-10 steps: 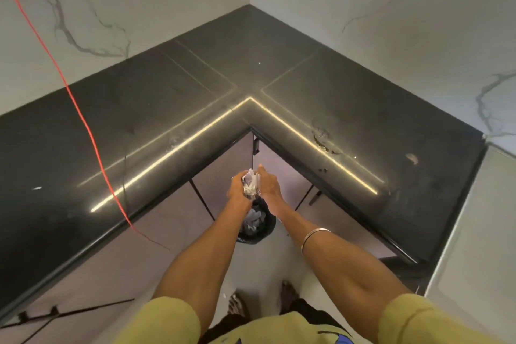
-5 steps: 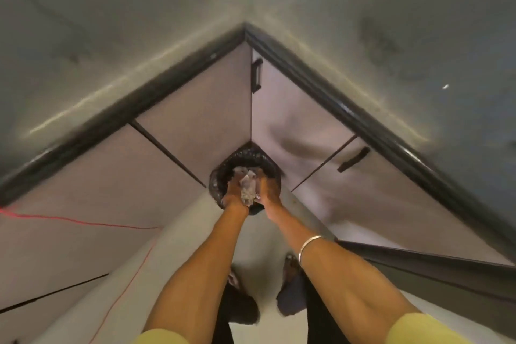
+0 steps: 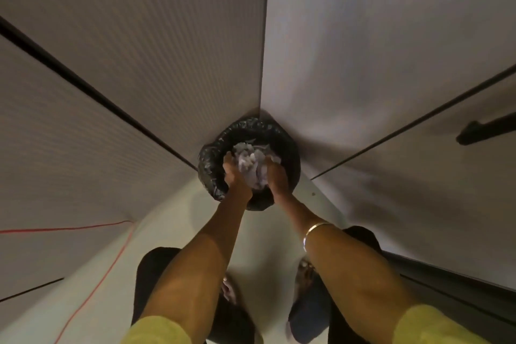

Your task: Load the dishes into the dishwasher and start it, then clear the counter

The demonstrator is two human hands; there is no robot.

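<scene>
Below, both hands [image 3: 252,173] in black-lined bin [image 3: 212,159].

Hands: left hand [image 3: 233,173] and right hand [image 3: 275,176] are now down inside the bin [image 3: 212,159].
Paper: the wad [image 3: 250,165] goes lower, into the bin.

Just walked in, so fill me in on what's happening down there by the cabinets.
A person is bent over a small bin lined with a black bag, which sits on the floor in the corner where two runs of cabinet doors meet. Both hands are down in its mouth: the left hand and the right hand press a wad of crumpled white paper waste between them. The wad is at the rim and not yet let go.
</scene>
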